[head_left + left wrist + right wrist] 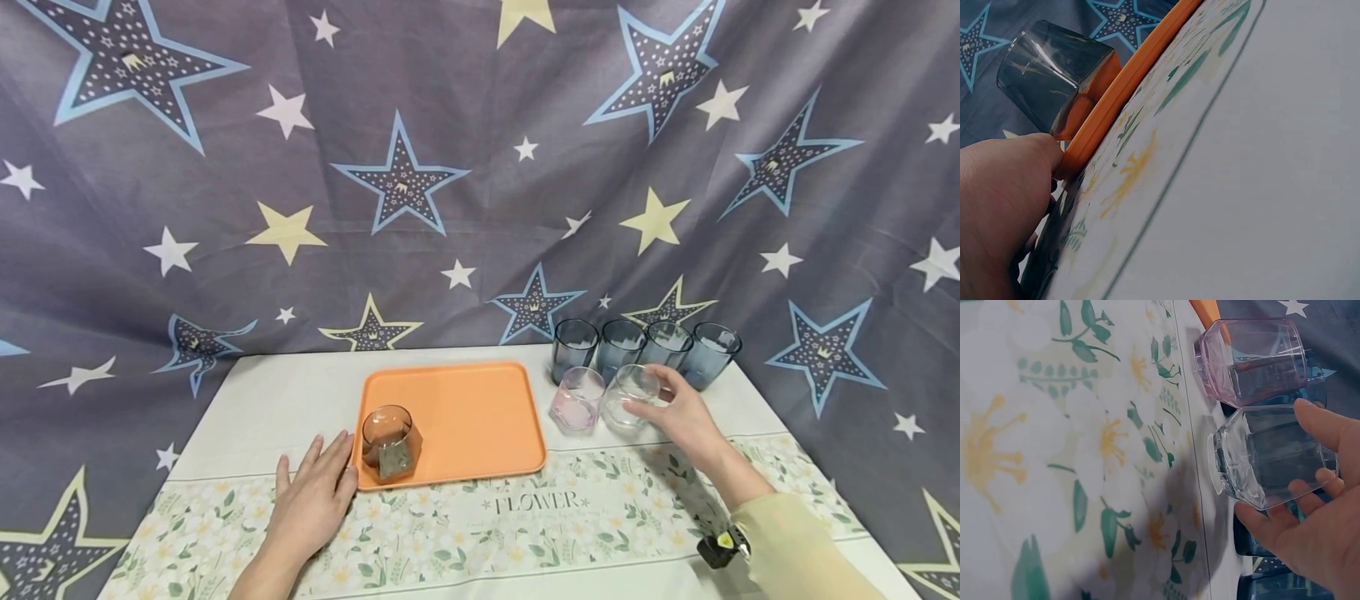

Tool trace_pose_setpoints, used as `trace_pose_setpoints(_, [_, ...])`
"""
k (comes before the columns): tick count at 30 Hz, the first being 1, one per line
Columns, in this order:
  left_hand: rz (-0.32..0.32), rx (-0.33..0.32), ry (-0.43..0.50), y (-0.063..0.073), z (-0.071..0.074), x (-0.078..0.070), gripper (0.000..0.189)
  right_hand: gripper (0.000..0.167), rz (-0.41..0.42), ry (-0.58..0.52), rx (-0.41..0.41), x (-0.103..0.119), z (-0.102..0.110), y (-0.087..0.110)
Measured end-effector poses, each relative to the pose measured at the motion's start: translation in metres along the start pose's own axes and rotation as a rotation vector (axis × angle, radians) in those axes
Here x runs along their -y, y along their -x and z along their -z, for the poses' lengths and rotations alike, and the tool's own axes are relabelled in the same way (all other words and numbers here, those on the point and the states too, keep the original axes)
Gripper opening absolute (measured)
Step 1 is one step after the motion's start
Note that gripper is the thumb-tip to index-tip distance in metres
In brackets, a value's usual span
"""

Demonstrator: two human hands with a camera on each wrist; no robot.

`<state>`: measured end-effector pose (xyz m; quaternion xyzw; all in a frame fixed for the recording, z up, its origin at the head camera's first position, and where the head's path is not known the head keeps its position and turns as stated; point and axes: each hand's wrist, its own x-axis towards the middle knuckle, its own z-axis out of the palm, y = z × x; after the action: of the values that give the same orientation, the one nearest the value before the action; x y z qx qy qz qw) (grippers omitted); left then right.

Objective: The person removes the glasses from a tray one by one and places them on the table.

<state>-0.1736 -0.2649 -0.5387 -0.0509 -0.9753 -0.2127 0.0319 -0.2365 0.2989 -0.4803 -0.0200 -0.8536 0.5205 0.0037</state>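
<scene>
My right hand (688, 421) has its thumb and fingers around a clear drinking glass (1266, 453), which stands upright to the right of the tray. Beside it, on its left, is a pink-tinted glass (577, 404). My left hand (315, 500) lies at the left edge of an orange tray (472, 425), its fingers fairly straight and its thumb against the rim, as the left wrist view shows. Upright on the tray's left end stands a brown-tinted glass (388, 446). Part of the left fingers is hidden in the left wrist view.
Several blue glasses (574, 350) stand in a row at the back right, close behind the clear and pink ones. A white tablecloth (277, 392) with a floral band (600, 500) covers the table. A star-patterned curtain (480, 167) hangs behind.
</scene>
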Motion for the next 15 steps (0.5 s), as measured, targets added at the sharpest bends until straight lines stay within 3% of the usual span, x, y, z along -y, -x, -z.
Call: trace_pose_setpoints(15, [-0.002,0.015,0.012,-0.0012,0.0012,-0.0009,0.06,0.098,-0.02,-0.043,-0.002,-0.0046,-0.0031,0.0018])
